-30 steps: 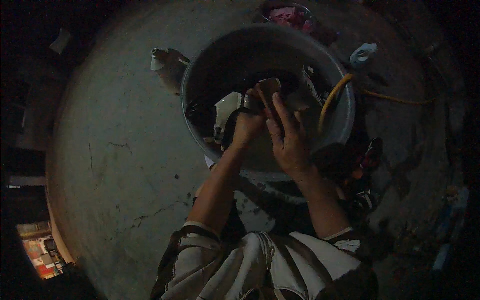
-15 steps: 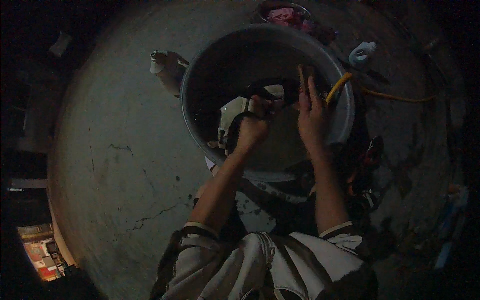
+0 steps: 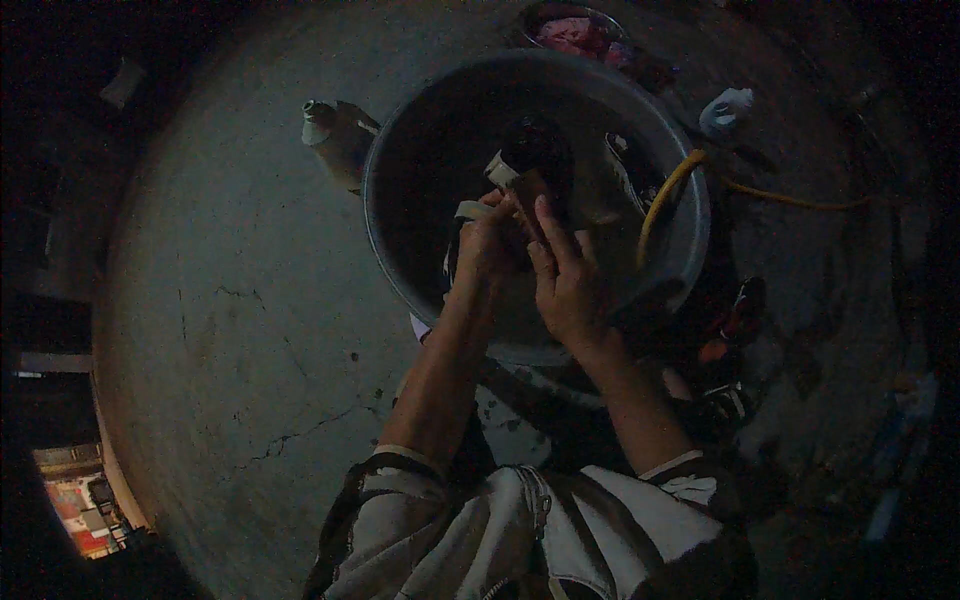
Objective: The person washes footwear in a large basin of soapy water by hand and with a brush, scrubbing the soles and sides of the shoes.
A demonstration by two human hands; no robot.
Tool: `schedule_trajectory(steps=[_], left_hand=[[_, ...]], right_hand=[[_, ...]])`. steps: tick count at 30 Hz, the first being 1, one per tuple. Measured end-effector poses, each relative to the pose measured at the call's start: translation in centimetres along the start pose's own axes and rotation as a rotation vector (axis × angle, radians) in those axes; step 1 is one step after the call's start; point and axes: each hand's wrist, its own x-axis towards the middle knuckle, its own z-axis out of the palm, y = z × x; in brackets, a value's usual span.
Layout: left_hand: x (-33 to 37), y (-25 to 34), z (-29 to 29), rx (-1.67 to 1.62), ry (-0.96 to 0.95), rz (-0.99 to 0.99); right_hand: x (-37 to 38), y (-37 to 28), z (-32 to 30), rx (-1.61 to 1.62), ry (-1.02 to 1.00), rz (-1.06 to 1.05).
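Observation:
A black and white shoe is held over the inside of a large grey basin. Closed around its near, light-coloured part is my left hand. My right hand grips a brown scrubbing brush, its fingers along the back, and the brush is up against the shoe. The brush's bristles are hidden from here. Against the basin's right inner side leans another dark item with a pale edge, perhaps the second shoe. Dim light blurs the details.
A yellow hose hangs over the basin's right rim. Left of the basin stands a pale bottle; a white bottle is at the right. Beyond the far rim is a bowl of pink cloth. The concrete floor has cracks.
My right hand has brought the brush leftward from the basin's right side onto the shoe. My left hand has shifted slightly left, and the shoe is turned, showing more black.

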Motion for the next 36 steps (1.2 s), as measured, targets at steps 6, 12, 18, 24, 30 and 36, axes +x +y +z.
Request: schedule_trajectory(steps=[6, 12, 18, 24, 30, 36], left_hand=[[-1.6, -1.4, 1.3, 0.058, 0.109, 0.020], [-2.1, -0.6, 2.8, -0.127, 0.120, 0.003], [-1.2, 0.6, 0.4, -0.188, 0.259, -0.024], [-1.6, -0.2, 1.7, -0.158, 0.192, -0.025], [-1.5, -0.1, 0.9, -0.198, 0.235, -0.034], [-3.5, 1.1, 2.7, -0.311, 0.290, -0.161]], right_hand=[[2.6, 2.8, 0.9, -0.017, 0.263, -0.129], [2.4, 2.4, -1.4, 0.046, 0.283, -0.229], [-0.6, 0.2, -0.8, 0.120, 0.095, -0.230], [-0.4, 0.5, -0.9, 0.023, -0.105, -0.009], [0.1, 1.6, 0.7, 0.022, 0.003, -0.060], [3.6, 2.7, -0.3, 0.647, 0.108, 0.142]])
